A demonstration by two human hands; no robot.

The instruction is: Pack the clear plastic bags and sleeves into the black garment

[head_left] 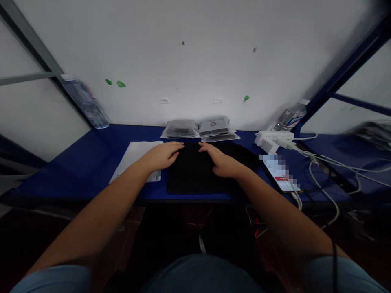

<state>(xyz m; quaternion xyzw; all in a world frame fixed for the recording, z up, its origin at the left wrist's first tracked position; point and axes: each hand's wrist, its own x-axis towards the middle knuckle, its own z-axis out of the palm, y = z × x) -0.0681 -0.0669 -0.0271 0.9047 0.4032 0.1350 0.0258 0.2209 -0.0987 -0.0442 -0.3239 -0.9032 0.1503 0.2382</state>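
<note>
A flat black piece point(195, 175), which looks like folded dark cloth, lies on the blue desk in front of me. My left hand point(165, 156) rests at its upper left edge, fingers stretched out and lying flat. Over on the upper right part, my right hand point(222, 161) has its fingers apart and slightly bent, touching the black surface. Neither hand grips anything. Left of the black piece is a stack of white sheets point(130, 156), partly covered by my left hand and forearm.
Against the wall sit clear plastic packets point(181, 129) with dark items inside. At right are a white power strip point(276, 135) with cables and a phone point(282, 175). Plastic bottles stand at left point(87, 103) and right point(291, 116). The desk point(76, 162) has a front edge close to me.
</note>
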